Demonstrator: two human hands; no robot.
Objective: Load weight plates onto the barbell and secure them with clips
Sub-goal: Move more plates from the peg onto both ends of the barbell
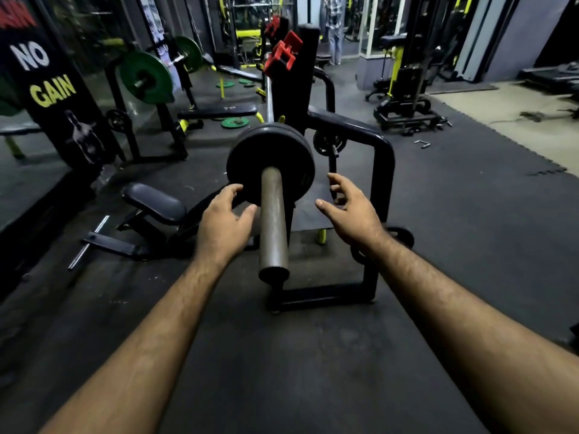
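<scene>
The barbell's steel sleeve (273, 220) points straight at me from the rack. Black weight plates (250, 158) sit pushed up on the sleeve, at least two stacked. My left hand (224, 219) hovers just left of the sleeve, fingers spread, fingertips close to the lower rim of the front plate. My right hand (347, 211) is to the right of the sleeve, fingers apart, holding nothing. No clip shows on the sleeve. Red rack hooks (283, 53) stand further along the bar.
A black tubular rack frame (380, 189) surrounds the bar end on the right and below. A small plate (329, 142) hangs on a peg behind it. A padded bench (155, 203) lies low left; green plates (147, 77) sit on another bar at back left.
</scene>
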